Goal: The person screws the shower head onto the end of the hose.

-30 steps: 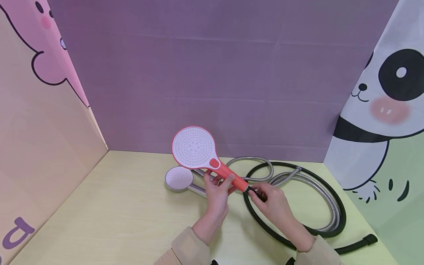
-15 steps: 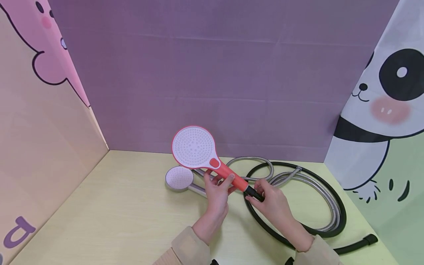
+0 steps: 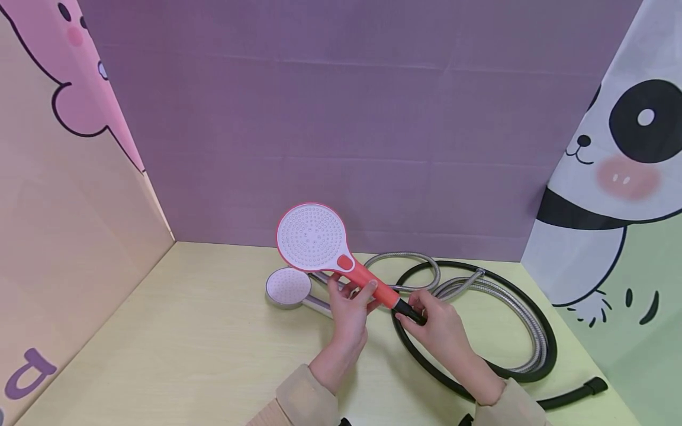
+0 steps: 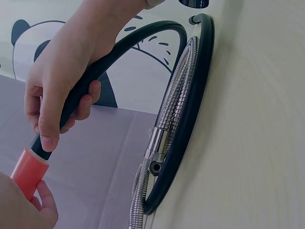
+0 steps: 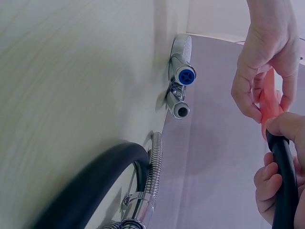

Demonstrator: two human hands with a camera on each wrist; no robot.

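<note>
In the head view a red handheld shower head with a white spray face is raised above the table, tilted, its face toward me. My left hand grips its red handle. At the handle's lower end sits the black end of a shower hose, which my right hand pinches between thumb and fingers. The left wrist view shows the black hose running through my right hand and meeting the red handle. Whether the joint is threaded tight cannot be seen.
A smaller silver shower head lies on the table behind my left hand. Coiled silver metal hose lies inside the black hose's loop at the right. The black hose's other end lies near the table's right edge.
My right hand's fingers have shifted their grip on the black hose end, so more of it shows below the red handle. The left hand and shower head have stayed put.
</note>
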